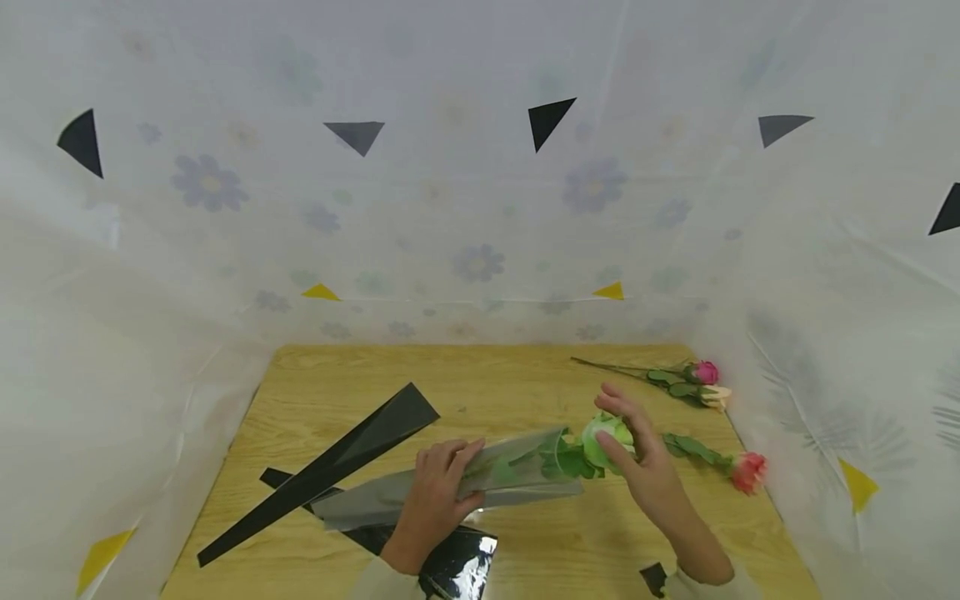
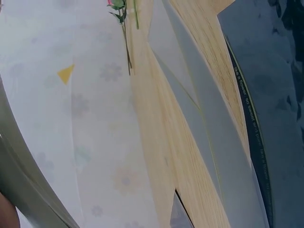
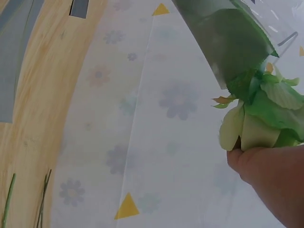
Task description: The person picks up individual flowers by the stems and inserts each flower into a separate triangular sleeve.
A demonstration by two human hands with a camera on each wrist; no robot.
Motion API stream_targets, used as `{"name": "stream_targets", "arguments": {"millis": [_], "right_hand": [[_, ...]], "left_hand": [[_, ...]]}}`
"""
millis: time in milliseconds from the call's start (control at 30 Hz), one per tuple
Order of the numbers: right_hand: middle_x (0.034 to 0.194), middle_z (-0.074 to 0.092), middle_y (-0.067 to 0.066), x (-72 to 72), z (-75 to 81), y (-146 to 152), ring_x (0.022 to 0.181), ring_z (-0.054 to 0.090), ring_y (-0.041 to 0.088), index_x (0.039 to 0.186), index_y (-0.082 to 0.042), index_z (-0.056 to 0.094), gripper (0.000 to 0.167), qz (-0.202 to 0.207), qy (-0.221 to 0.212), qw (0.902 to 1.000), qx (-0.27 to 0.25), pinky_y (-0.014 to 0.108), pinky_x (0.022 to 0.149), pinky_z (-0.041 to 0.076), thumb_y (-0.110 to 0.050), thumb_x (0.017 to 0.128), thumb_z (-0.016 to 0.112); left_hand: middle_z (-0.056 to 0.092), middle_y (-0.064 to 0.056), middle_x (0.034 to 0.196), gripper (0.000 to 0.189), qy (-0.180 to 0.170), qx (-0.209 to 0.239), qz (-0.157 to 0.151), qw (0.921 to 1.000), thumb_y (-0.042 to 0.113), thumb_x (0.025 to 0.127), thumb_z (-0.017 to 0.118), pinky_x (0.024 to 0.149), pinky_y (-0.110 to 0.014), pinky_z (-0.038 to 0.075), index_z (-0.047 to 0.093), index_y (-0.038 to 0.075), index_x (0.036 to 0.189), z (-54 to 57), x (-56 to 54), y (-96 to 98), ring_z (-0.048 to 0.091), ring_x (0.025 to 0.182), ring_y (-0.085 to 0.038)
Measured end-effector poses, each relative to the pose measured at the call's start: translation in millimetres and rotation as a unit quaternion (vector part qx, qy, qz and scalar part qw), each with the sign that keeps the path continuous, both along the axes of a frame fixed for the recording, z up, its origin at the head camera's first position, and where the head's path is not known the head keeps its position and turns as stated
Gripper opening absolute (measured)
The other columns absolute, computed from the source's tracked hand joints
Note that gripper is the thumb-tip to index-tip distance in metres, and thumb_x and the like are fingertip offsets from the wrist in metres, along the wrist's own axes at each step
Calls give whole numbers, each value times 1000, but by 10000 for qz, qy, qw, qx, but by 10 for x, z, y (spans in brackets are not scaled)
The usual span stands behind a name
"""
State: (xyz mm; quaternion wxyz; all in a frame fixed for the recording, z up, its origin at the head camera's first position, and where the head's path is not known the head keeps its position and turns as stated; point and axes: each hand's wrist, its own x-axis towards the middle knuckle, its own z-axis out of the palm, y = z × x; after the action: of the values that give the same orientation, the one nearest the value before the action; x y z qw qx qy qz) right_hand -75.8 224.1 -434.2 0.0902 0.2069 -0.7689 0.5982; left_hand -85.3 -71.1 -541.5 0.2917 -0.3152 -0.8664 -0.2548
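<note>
My left hand [image 1: 437, 498] grips a translucent flower sleeve [image 1: 517, 454] around its middle. Inside runs the leafy stem of a pale green rose [image 1: 600, 442], whose bloom sticks out of the sleeve's wide right end. Around that bloom curl the fingers and thumb of my right hand [image 1: 645, 467]. In the right wrist view the thumb side of the right hand [image 3: 266, 171] touches the rose's outer petals [image 3: 259, 126], just below the sleeve's mouth [image 3: 228, 52]. Only a bit of the left hand [image 2: 7, 213] shows in its wrist view, beside the held sleeve [image 2: 23, 175].
Beneath the held one lies a grey sleeve [image 2: 209, 118] on the wooden table [image 1: 525, 392]. Black sleeves [image 1: 322, 467] cross at the left, one shiny [image 1: 461, 562]. A pink rose [image 1: 705, 372], a cream rose [image 1: 715, 397] and a coral flower [image 1: 748, 472] lie right. Patterned sheeting [image 1: 480, 208] surrounds the table.
</note>
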Motion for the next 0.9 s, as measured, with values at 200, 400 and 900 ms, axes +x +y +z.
{"name": "stream_targets", "arguments": {"millis": [200, 400, 900], "right_hand": [[147, 28, 6, 77, 158, -156, 135, 22, 25, 134, -7, 45, 45, -150, 88, 9991, 392, 16, 102, 22, 6, 92, 48], [146, 29, 10, 142, 292, -288, 134, 23, 30, 131, -3, 46, 40, -234, 119, 9975, 663, 15, 101, 21, 5, 92, 48], [153, 11, 2, 58, -24, -285, 138, 10, 28, 146, -19, 29, 54, 466, 124, 9892, 1382, 64, 97, 19, -2, 96, 43]], "left_hand": [[49, -2, 115, 80, -94, -107, -58, 9999, 30, 67, 78, 70, -34, 26, 44, 16, 138, 28, -1, 32, 45, 90, -17], [49, -1, 114, 79, -99, -170, -51, 9998, 31, 70, 75, 69, -32, 25, 42, 17, 140, 24, -4, 57, 44, 87, -16], [47, 0, 114, 91, -285, -426, 91, 9986, 37, 66, 79, 68, -32, 23, 35, 21, 144, -35, -24, 116, 42, 85, -15]]}}
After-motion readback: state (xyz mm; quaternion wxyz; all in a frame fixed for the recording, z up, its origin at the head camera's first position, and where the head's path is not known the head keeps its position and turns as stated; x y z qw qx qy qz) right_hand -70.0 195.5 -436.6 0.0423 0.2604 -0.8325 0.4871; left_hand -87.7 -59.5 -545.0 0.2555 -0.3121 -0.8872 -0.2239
